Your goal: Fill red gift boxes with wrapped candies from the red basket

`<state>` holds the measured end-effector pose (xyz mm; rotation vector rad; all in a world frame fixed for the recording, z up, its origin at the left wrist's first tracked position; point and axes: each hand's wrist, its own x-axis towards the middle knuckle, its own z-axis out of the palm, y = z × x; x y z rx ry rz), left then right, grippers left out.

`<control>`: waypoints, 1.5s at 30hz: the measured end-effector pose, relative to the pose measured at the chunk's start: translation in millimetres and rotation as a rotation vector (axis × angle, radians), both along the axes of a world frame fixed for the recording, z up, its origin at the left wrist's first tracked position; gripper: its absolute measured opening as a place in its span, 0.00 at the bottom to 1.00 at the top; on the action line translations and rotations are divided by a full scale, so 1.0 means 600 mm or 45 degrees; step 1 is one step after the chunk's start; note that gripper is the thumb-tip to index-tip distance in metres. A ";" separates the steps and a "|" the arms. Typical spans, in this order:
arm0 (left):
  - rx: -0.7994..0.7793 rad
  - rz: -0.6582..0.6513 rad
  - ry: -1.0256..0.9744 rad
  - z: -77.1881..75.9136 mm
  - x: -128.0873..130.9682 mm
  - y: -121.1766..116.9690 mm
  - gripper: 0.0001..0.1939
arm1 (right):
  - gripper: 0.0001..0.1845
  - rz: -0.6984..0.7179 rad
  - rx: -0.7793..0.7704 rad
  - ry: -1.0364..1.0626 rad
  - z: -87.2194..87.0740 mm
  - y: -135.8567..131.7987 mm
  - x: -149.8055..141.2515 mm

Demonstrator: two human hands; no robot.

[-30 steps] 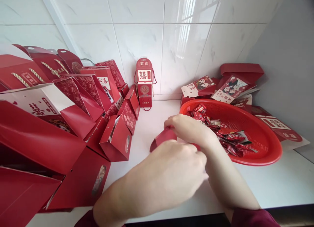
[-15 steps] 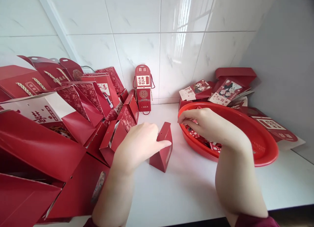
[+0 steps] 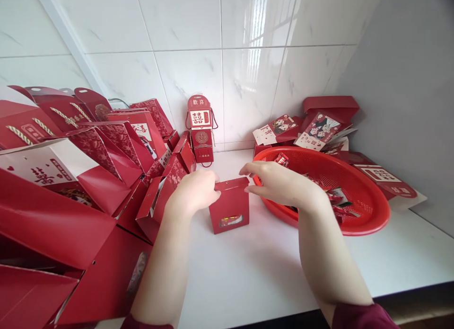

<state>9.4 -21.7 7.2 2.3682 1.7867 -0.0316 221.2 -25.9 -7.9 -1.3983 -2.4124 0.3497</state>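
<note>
A small red gift box [image 3: 230, 203] with a folded top stands upright on the white table, its oval window facing me and showing something colourful inside. My left hand [image 3: 193, 191] has its thumb and fingers closed on the box's upper left edge. At the upper right corner is my right hand [image 3: 275, 182], thumb and fingers apart, with the thumb by the box's edge; whether it presses there I cannot tell. Behind and below that hand lies a red plastic basket [image 3: 369, 203] holding several small wrapped sweets [image 3: 338, 199].
Many red gift boxes [image 3: 95, 267] crowd the left side. A tall red box with cord handles [image 3: 201, 130] stands against the tiled wall [image 3: 184, 68]. More red boxes and printed cards [image 3: 317, 130] lie behind the basket; a flat red package [image 3: 386, 180] is at right.
My right hand has moved left from over the basket to the small box. The box has turned so its window faces me. My left hand now holds its upper edge.
</note>
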 end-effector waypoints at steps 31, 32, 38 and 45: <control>-0.274 -0.057 -0.322 -0.004 -0.039 0.036 0.14 | 0.16 -0.012 -0.091 -0.142 -0.010 0.023 -0.033; -0.247 -0.081 -0.330 -0.002 -0.038 0.035 0.15 | 0.16 -0.012 -0.089 -0.152 -0.010 0.022 -0.033; -0.142 -0.161 -0.327 -0.003 -0.037 0.036 0.14 | 0.20 -0.064 -0.006 -0.194 -0.006 0.018 -0.032; -0.191 -0.175 -0.359 -0.009 -0.044 0.038 0.13 | 0.12 0.009 0.069 -0.097 -0.017 0.032 -0.031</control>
